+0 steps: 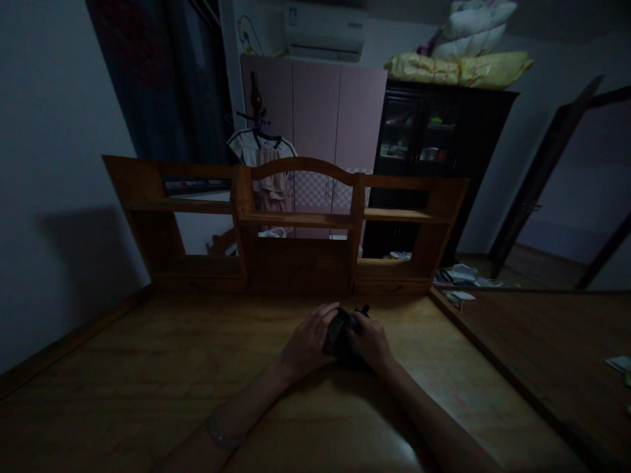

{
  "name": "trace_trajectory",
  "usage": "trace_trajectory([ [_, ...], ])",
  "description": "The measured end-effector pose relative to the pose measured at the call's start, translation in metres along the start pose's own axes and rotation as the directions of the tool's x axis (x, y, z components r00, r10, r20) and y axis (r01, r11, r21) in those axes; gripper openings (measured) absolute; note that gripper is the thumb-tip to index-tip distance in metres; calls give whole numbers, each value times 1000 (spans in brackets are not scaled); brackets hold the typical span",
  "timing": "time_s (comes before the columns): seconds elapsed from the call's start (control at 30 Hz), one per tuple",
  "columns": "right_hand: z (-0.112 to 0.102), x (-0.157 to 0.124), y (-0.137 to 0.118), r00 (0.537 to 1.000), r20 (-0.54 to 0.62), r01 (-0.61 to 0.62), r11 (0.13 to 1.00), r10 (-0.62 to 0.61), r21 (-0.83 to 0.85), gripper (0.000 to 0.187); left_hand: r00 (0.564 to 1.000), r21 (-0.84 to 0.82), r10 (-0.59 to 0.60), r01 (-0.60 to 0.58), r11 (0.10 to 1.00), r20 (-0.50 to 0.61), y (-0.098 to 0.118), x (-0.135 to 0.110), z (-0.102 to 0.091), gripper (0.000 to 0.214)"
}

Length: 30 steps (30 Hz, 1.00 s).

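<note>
Both of my hands rest on a wooden desk (148, 368) in a dim room, closed around a small dark object (340, 332) that I cannot identify. My left hand (308, 341) cups its left side with the fingers curled over the top. My right hand (369, 341) grips its right side. A small dark part sticks up from the object near the far fingers. Most of the object is hidden between my hands. A thin bracelet sits on my left wrist.
A wooden shelf unit (296, 223) with open compartments stands along the desk's far edge. Behind it are a pink wardrobe (315, 131), hanging clothes, and a dark cabinet (434, 144) with bedding on top. Papers (463, 276) lie at right, near a doorway.
</note>
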State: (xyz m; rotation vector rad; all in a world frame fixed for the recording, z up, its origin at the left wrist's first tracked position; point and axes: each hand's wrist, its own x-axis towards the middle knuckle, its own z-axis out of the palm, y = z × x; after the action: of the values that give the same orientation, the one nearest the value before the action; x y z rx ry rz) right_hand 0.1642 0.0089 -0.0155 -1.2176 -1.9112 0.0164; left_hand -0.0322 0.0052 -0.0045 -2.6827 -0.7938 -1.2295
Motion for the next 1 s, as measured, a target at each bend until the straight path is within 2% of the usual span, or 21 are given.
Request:
trace_trajectory([
  [0.13,0,4,-4,996,37,-81,990,78,113,23,1000,37,-16,17,999,-8,-3,-2,2,82],
  [0.23,0,8,-7,984,148,-139,952,101,274,19,998,89,26,-21,996,-56,-6,-4,1,80],
  [0.33,2,11,-9,960,273,-196,859,68,473,24,993,137,77,-64,989,-94,-7,-5,-3,70],
  [0.43,7,9,-10,963,267,-177,818,30,547,31,992,167,100,-87,982,-73,-4,-3,-4,64],
  [0.53,9,5,-10,986,166,-102,885,28,454,34,996,167,75,-67,984,-46,-2,2,-1,56],
  [0.6,7,3,-8,995,99,-53,941,21,335,40,999,135,42,-39,990,-23,-2,4,1,56],
  [0.67,2,2,-6,996,82,15,983,-31,182,46,1000,85,22,-24,996,22,-3,5,2,60],
  [0.73,-4,3,-2,987,99,126,992,-127,22,50,998,41,-7,4,999,63,-5,4,2,68],
  [0.83,-10,5,6,965,98,255,957,-243,-138,48,993,7,-76,76,997,94,-7,3,1,86],
  [0.9,-12,6,10,966,71,257,949,-248,-181,48,989,-8,-103,105,994,103,-6,3,-1,92],
  [1.0,-13,7,12,978,24,209,957,-208,-201,43,989,-18,-118,120,993,84,-3,3,-2,88],
])
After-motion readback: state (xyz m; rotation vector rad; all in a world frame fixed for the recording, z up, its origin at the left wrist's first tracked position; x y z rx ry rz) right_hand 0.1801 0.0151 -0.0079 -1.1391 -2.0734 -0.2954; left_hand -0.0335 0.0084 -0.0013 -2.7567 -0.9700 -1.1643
